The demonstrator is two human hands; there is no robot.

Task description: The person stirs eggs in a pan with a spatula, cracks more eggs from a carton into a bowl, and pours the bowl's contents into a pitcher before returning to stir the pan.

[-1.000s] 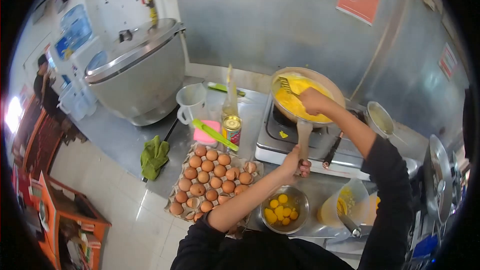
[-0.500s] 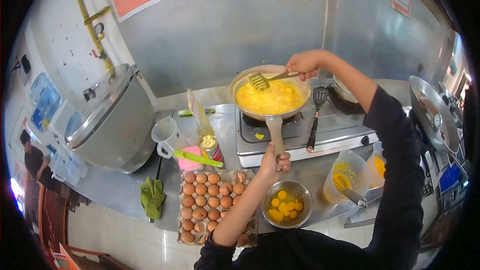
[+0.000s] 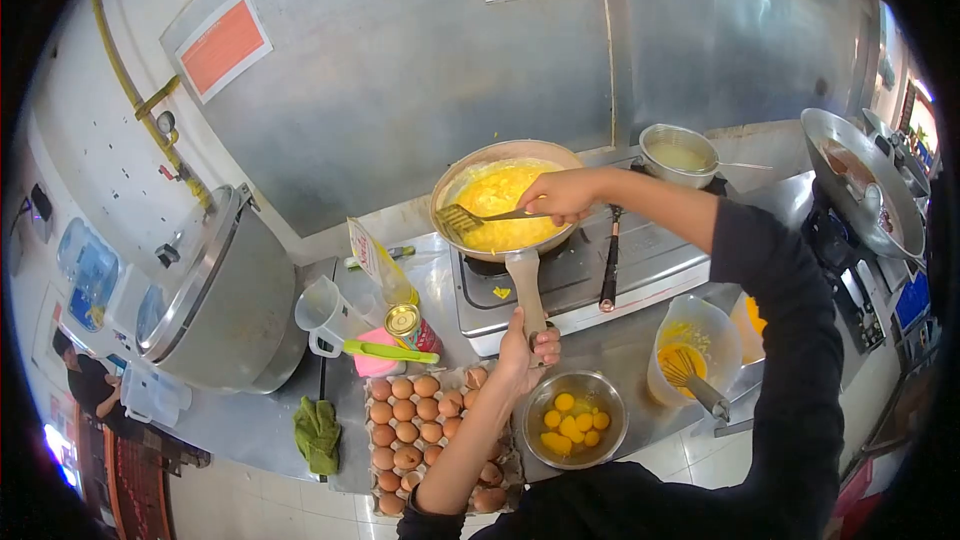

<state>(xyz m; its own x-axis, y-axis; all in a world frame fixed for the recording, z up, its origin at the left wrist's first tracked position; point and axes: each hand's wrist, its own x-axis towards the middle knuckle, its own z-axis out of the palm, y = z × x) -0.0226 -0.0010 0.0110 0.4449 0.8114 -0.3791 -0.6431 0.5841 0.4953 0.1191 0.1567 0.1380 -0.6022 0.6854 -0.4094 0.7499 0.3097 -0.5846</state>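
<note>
1. Frying pan (image 3: 524, 275): round, pale metal, on the front left burner of a steel tabletop stove (image 3: 585, 280); its long pale handle points toward the person
2. Scrambled egg (image 3: 500, 195): yellow, soft and lumpy, fills the pan
3. Left hand (image 3: 525, 345): clenched around the end of the pan handle
4. Right hand (image 3: 565, 195): grasps the handle of a slotted spatula (image 3: 458, 218), whose head lies at the pan's left rim
5. Black spatula (image 3: 607, 270): lies on the stove just right of the pan
6. Small pot (image 3: 680, 155): steel, on the rear burner, holds pale liquid
7. Steel bowl (image 3: 612, 402): shiny, round, holds whole yolks, just below the left hand
8. Egg tray (image 3: 420, 420): cardboard, brown eggs, partly under the left forearm
9. Plastic jug (image 3: 700, 325): translucent, holds beaten egg and a whisk, right of the bowl
10. Tin can (image 3: 403, 320): left of the stove
11. Large cooker (image 3: 215, 300): grey, lidded, far left
</note>
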